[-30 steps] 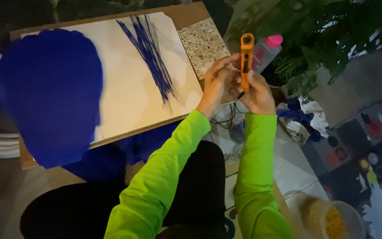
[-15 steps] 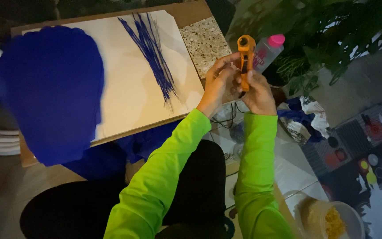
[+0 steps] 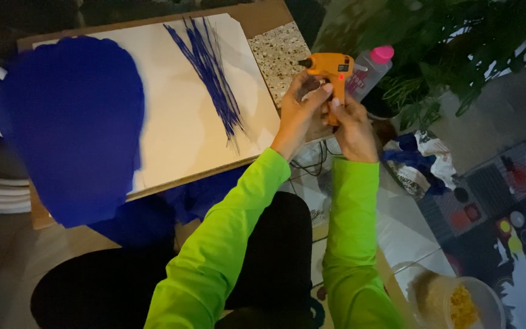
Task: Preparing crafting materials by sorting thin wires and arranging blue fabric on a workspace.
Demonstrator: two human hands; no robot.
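Note:
Both hands hold an orange glue gun (image 3: 331, 66) above the right end of the board, its nozzle pointing left. My left hand (image 3: 299, 109) wraps the front of the handle just under the body. My right hand (image 3: 349, 125) grips the handle from the right and below. Both sleeves are bright green. A bundle of thin dark-blue strips (image 3: 211, 79) lies on a white sheet (image 3: 178, 134) to the left of the hands. A large dark-blue shape (image 3: 71, 122) covers the sheet's left part.
A brown board (image 3: 263, 18) carries the sheet, with a speckled tile (image 3: 278, 52) at its right end. A clear bottle with a pink cap (image 3: 372, 64) stands behind the gun. Green plant (image 3: 445, 42) at right, crumpled wrappers (image 3: 418, 161) on the floor, bowl of yellow bits (image 3: 467, 304) at bottom right.
The glue gun has turned from upright and end-on to side-on, its nozzle now pointing left. Both hands stayed on it.

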